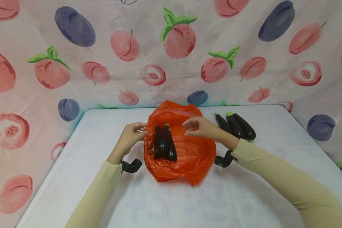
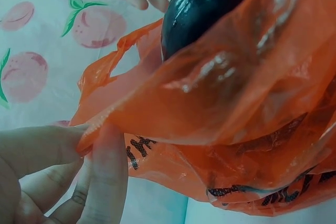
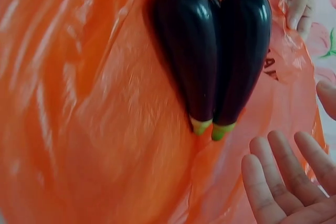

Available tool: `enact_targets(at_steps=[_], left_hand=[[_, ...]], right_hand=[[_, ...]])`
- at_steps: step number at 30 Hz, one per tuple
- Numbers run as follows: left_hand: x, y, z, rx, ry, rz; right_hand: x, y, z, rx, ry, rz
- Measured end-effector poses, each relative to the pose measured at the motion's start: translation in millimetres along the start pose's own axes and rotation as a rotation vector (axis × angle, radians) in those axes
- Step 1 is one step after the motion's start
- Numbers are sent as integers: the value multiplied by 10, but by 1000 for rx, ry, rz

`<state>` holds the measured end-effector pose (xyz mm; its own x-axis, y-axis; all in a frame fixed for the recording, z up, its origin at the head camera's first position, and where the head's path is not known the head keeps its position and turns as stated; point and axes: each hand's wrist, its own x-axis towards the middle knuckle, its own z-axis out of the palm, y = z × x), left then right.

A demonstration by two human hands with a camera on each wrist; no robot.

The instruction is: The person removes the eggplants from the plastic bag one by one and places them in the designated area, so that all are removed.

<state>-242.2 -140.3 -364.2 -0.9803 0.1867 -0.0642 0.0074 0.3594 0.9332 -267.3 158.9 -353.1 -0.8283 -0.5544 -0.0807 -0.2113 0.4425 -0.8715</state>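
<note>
An orange plastic bag [image 1: 189, 153] lies spread with its mouth upward in the middle of the table. Inside it, toward its left side, three dark purple eggplants [image 1: 163, 146] lie close together, one partly hidden behind the others in the right wrist view. My left hand [image 1: 130, 137] pinches the bag's left rim between thumb and fingers, as the left wrist view shows up close. Over the bag's right part hovers my right hand [image 1: 200, 128], its fingers [image 3: 287, 166] spread and slightly bent, holding nothing and apart from the eggplants.
Three more eggplants [image 1: 236, 126] lie side by side on the white table [image 1: 102, 196], behind my right forearm at the back right. A fruit-patterned cloth [image 1: 148, 41] hangs behind the table. Black wrist cameras [image 1: 131, 165] are strapped under both wrists.
</note>
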Motion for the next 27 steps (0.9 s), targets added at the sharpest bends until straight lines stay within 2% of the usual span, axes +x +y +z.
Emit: enact_targets(at_steps=[7, 13, 20, 27], left_hand=[[-9, 7, 12, -5, 1, -1], [0, 12, 18, -4, -1, 5], [9, 24, 20, -4, 1, 0], [10, 22, 27, -1, 0, 4]], right_hand=[[74, -11, 163, 10, 39, -52], [113, -6, 321, 96, 76, -26], [157, -46, 491, 174, 155, 4], [209, -57, 643, 192, 168, -42]])
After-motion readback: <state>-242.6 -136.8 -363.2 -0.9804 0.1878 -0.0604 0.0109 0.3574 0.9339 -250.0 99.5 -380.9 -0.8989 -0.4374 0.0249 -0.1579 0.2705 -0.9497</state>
